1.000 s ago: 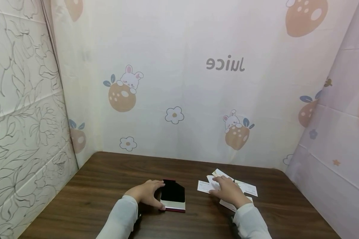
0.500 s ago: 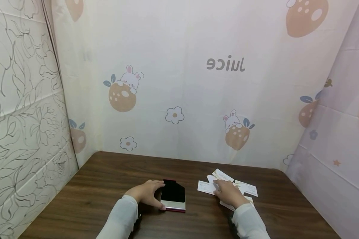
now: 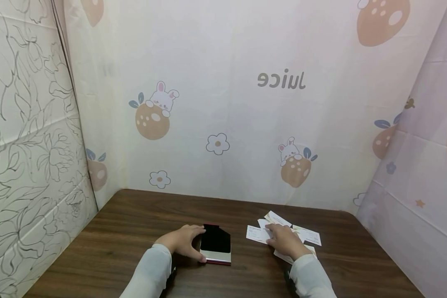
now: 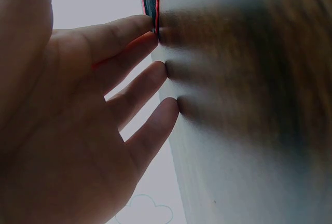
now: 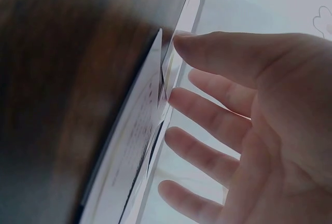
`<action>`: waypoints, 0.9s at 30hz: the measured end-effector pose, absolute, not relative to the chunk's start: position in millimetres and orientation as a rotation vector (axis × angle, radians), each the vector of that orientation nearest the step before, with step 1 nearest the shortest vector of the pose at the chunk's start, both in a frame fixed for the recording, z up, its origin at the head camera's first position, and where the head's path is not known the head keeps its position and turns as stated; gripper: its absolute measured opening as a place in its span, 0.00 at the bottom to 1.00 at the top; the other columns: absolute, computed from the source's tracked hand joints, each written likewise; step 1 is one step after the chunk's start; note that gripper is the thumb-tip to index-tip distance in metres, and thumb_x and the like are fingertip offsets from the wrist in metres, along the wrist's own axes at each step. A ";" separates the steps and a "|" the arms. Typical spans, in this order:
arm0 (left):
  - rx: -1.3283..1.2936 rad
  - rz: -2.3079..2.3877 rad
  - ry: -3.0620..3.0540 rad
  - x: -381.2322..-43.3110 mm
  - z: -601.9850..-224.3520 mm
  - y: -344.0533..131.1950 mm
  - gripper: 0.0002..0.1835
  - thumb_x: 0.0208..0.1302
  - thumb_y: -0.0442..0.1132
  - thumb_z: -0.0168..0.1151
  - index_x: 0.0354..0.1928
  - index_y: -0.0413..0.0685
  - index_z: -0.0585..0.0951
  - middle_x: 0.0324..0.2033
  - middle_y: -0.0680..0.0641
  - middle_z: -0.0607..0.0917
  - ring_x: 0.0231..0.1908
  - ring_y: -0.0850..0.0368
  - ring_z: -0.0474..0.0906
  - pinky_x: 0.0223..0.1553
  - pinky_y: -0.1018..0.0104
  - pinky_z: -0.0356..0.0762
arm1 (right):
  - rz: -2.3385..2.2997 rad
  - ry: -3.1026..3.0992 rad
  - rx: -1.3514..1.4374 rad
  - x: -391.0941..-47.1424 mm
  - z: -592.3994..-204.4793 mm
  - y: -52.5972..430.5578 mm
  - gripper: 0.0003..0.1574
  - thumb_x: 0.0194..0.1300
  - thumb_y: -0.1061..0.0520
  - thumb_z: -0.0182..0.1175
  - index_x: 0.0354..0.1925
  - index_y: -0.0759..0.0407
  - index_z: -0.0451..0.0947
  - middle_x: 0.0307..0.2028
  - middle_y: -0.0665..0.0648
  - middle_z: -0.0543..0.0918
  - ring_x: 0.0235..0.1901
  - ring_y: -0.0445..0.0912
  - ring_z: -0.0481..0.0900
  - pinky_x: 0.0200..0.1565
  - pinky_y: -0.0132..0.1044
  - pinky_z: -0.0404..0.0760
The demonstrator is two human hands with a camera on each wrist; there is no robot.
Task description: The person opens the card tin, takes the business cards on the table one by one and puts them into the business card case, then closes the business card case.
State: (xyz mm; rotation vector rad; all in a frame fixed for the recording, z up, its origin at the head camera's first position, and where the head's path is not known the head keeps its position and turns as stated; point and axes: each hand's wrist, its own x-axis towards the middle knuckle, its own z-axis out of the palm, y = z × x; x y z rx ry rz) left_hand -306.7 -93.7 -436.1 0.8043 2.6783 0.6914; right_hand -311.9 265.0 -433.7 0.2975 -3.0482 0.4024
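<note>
A flat card case [image 3: 215, 242] with a black top, a silver band and red edges lies on the table, left of the cards. My left hand [image 3: 180, 241] holds it at its left side, thumb at the near corner and index finger at the far corner. In the left wrist view, the other fingertips [image 4: 168, 105] rest on the wood. Several white printed business cards [image 3: 257, 234] lie fanned out and overlapping to the right. Over them is my right hand [image 3: 286, 241], fingers loosely extended, fingertips [image 5: 174, 136] right at the cards; it hides part of the pile.
The dark wooden table [image 3: 141, 215] meets a patterned curtain [image 3: 223, 103] at the back. Similar cloth panels stand at the left [image 3: 33, 124] and right [image 3: 413, 178].
My right hand has drawn its fingers in slightly over the cards, uncovering more of the left ones, then stays still. The left hand and the card case have not moved.
</note>
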 end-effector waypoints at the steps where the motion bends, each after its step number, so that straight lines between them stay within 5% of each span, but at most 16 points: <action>1: 0.803 0.691 2.676 -306.5 -436.0 -93.8 0.50 0.50 0.57 0.77 0.72 0.44 0.68 0.72 0.43 0.66 0.71 0.40 0.58 0.64 0.39 0.64 | 0.411 -3.046 0.296 -312.2 -434.5 265.2 0.28 0.61 0.57 0.71 0.59 0.60 0.79 0.56 0.65 0.81 0.55 0.64 0.77 0.53 0.66 0.72; 10: 0.797 0.683 2.685 -305.3 -436.1 -93.2 0.50 0.50 0.57 0.77 0.73 0.44 0.68 0.72 0.44 0.66 0.71 0.41 0.57 0.65 0.38 0.63 | 0.420 -2.987 0.352 -313.2 -437.1 266.6 0.26 0.58 0.59 0.72 0.55 0.61 0.81 0.43 0.60 0.82 0.40 0.54 0.77 0.43 0.57 0.78; 21: 0.803 0.690 2.685 -304.1 -435.3 -93.0 0.50 0.50 0.58 0.77 0.72 0.44 0.68 0.72 0.44 0.66 0.71 0.41 0.57 0.64 0.38 0.63 | 0.542 -2.932 0.317 -310.6 -434.3 265.0 0.27 0.54 0.63 0.75 0.52 0.61 0.79 0.46 0.62 0.76 0.38 0.51 0.75 0.43 0.52 0.78; 27: 0.789 0.691 2.682 -303.5 -433.5 -93.4 0.50 0.50 0.57 0.77 0.73 0.44 0.68 0.72 0.44 0.65 0.71 0.41 0.57 0.64 0.37 0.63 | 0.617 -2.883 0.366 -311.9 -431.4 263.5 0.20 0.57 0.71 0.66 0.48 0.61 0.77 0.44 0.62 0.74 0.37 0.51 0.74 0.42 0.51 0.77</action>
